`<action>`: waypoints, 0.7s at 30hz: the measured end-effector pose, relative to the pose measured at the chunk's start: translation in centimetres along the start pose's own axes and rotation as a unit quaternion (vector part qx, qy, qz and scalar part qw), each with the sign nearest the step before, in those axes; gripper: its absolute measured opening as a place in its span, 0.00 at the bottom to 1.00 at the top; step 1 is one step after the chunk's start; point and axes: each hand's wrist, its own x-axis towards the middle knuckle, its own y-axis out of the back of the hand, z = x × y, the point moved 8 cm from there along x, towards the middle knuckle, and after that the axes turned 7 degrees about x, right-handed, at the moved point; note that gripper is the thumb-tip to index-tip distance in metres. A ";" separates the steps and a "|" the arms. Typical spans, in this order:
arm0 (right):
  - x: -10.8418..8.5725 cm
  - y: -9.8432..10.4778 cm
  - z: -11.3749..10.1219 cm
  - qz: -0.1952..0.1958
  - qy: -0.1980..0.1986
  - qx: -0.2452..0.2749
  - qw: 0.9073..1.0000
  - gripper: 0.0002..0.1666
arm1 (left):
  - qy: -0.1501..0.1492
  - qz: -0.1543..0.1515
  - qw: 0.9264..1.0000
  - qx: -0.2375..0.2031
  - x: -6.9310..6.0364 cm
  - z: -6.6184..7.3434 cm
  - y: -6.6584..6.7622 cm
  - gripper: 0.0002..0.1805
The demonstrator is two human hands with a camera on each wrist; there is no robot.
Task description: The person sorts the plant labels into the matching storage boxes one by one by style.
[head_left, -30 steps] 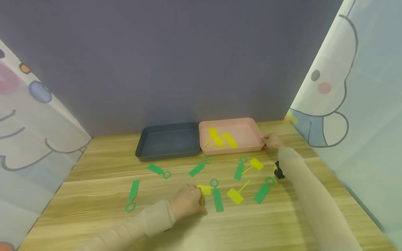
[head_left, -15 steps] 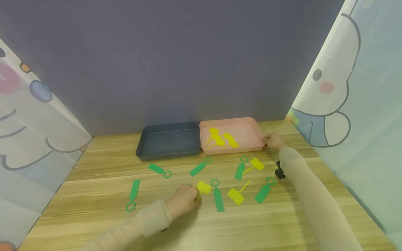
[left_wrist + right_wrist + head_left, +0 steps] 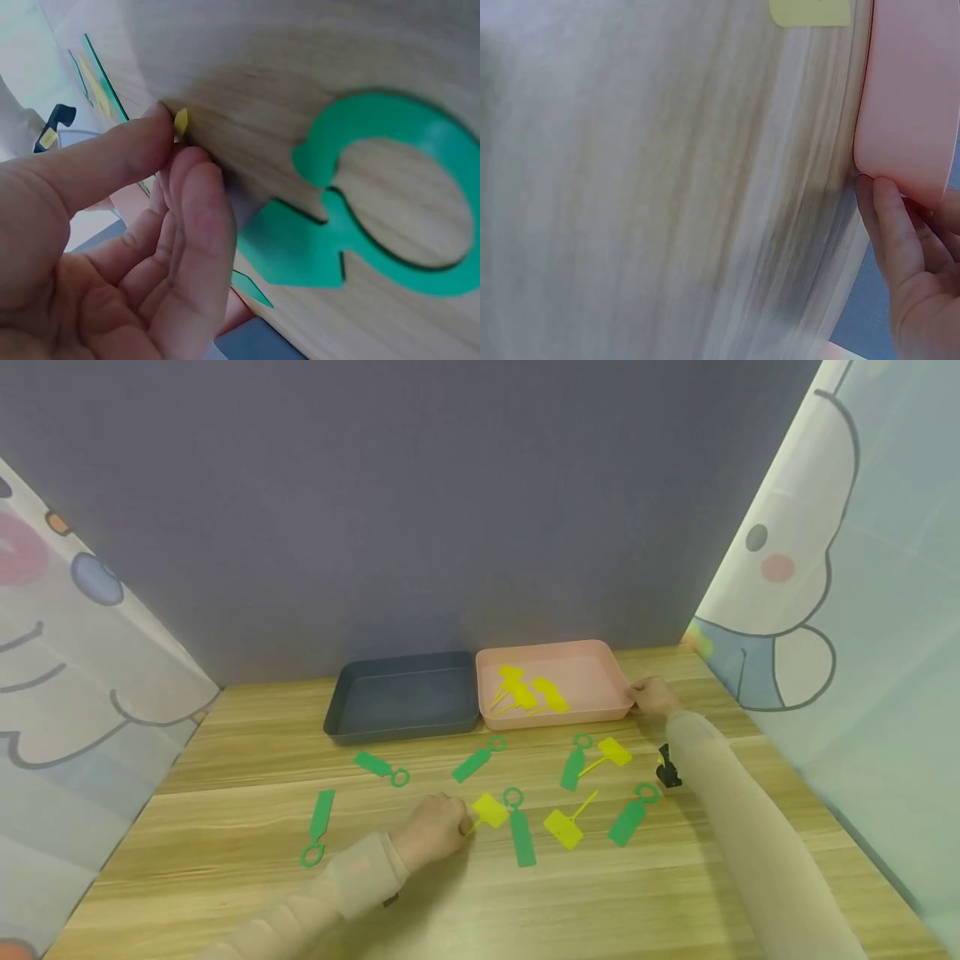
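My left hand (image 3: 431, 831) is low over the wooden table, pinching the thin stem of a yellow plant label (image 3: 491, 811) between thumb and index finger. In the left wrist view only a small yellow bit (image 3: 181, 122) shows past the fingertips. A green tag with a ring end (image 3: 521, 837) lies just right of that label. My right hand (image 3: 655, 697) holds the front right corner of the pink tray (image 3: 592, 681); the right wrist view shows its fingers (image 3: 900, 232) against the outer wall. Several yellow labels (image 3: 517, 693) lie in the tray's left part.
A dark blue tray (image 3: 408, 693) stands against the pink tray's left side. More green ring tags (image 3: 320, 818) and two other yellow labels (image 3: 564, 829) are scattered on the table (image 3: 570, 902). A dark grey panel (image 3: 450, 510) rises behind the trays.
My left hand has drawn slightly left, and the yellow label has turned so its head points up and right of the fingers. The right hand stays at the pink tray's corner.
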 end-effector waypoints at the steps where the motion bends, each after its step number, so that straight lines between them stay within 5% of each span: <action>1: 0.0 0.0 0.0 0.001 0.000 0.001 1.000 0.21 | 0.002 -0.003 1.000 -0.005 0.0 -0.1 0.0 0.11; 4: -0.1 0.1 0.0 0.003 0.001 -0.001 1.000 0.21 | -0.007 0.006 1.000 0.002 -0.1 0.1 0.4 0.01; 21: 0.0 -0.1 0.1 -0.013 -0.005 0.001 1.000 0.23 | 0.002 -0.001 1.000 -0.014 0.0 -0.3 0.3 0.09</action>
